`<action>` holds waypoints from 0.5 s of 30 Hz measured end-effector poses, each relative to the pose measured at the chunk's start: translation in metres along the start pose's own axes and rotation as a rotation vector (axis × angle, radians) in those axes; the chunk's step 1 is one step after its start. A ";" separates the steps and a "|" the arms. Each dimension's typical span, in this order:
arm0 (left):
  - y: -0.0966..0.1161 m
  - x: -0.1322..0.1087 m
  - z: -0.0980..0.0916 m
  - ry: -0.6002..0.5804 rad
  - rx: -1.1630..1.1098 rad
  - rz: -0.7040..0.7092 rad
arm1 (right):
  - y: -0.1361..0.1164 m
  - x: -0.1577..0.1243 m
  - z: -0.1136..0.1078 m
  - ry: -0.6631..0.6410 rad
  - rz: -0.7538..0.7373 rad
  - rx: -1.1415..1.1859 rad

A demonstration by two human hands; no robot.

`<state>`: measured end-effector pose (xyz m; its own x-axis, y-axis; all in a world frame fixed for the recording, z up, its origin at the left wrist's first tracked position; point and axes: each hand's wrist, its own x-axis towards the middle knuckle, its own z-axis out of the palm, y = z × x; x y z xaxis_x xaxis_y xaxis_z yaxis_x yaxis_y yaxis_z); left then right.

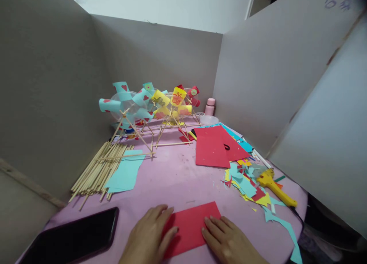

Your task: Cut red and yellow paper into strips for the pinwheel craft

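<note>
A red sheet of paper (189, 225) lies at the front of the pink-covered table, slightly tilted. My left hand (153, 231) rests at the sheet's left side, its fingers stretched and the thumb apart over the paper. On the right part of the same sheet, my right hand (225, 235) lies flat with fingers extended. Neither hand is closed round anything. Left of my left hand is a dark phone (74, 235) with a black screen.
Paper pinwheels on stick stands (126, 103) fill the back. Wooden sticks (97, 172) and light blue paper (126, 174) lie left. Red sheets (212, 149), paper scraps (243, 183) and a yellow glue gun (276, 187) are right. A pink bottle (210, 107) stands behind, between grey partitions.
</note>
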<state>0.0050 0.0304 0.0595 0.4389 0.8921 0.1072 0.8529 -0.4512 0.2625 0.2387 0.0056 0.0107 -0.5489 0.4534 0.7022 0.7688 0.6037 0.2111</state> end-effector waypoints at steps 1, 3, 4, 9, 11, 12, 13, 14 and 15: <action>0.010 0.010 0.000 -0.064 -0.053 -0.057 | 0.000 0.000 0.000 0.003 0.012 0.008; 0.024 0.026 0.002 -0.133 -0.178 -0.167 | 0.002 -0.002 -0.001 0.010 0.024 0.031; 0.027 0.033 0.004 -0.133 -0.217 -0.177 | 0.005 -0.003 -0.001 0.020 0.027 0.045; 0.012 0.053 0.006 -0.132 -0.517 -0.209 | 0.030 -0.007 -0.006 -0.094 0.118 0.211; 0.009 0.060 0.004 -0.110 -0.674 -0.234 | 0.041 0.002 -0.002 -0.104 0.466 0.382; 0.009 0.064 0.002 -0.091 -0.771 -0.240 | 0.044 0.011 0.002 -0.072 0.694 0.528; 0.012 0.068 0.001 -0.075 -0.872 -0.241 | 0.046 0.022 0.007 -0.046 0.894 0.730; 0.014 0.072 0.001 -0.059 -0.991 -0.240 | 0.047 0.036 0.012 -0.017 1.040 0.976; 0.017 0.076 0.001 -0.064 -1.211 -0.240 | 0.047 0.050 0.018 0.001 1.116 1.236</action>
<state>0.0535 0.0905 0.0714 0.3500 0.9309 -0.1041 0.1171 0.0668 0.9909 0.2412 0.0681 0.0434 0.0555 0.9902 0.1278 0.0507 0.1251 -0.9908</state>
